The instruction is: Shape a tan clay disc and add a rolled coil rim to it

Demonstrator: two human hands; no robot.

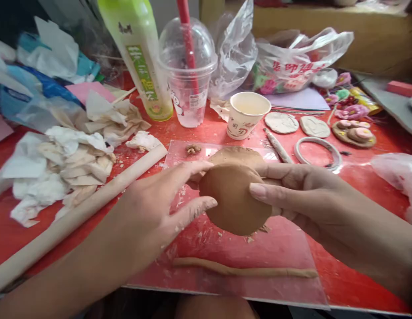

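A flat round brown clay disc (235, 201) is held tilted above a clear plastic sheet. My right hand (292, 190) pinches its right edge, the thumb on the front face and the fingers partly hidden behind. At the left edge, my left hand (162, 208) grips with index finger and thumb; clay smears mark the thumb. Behind the disc, another brown clay piece (237, 154) shows only its top part. A long thin clay coil (242, 268) lies across the front of the plastic sheet (275, 290), and a small clay lump (193, 149) rests near its back left.
A wooden rolling pin (126, 178) and crumpled tissues (79, 155) lie left. Behind stand a bottle (142, 62), lidded plastic cup (189, 102) and paper cup (242, 119). At right are pale clay discs (281, 122), a tape ring (299, 153) and a clay-smeared stick (277, 145).
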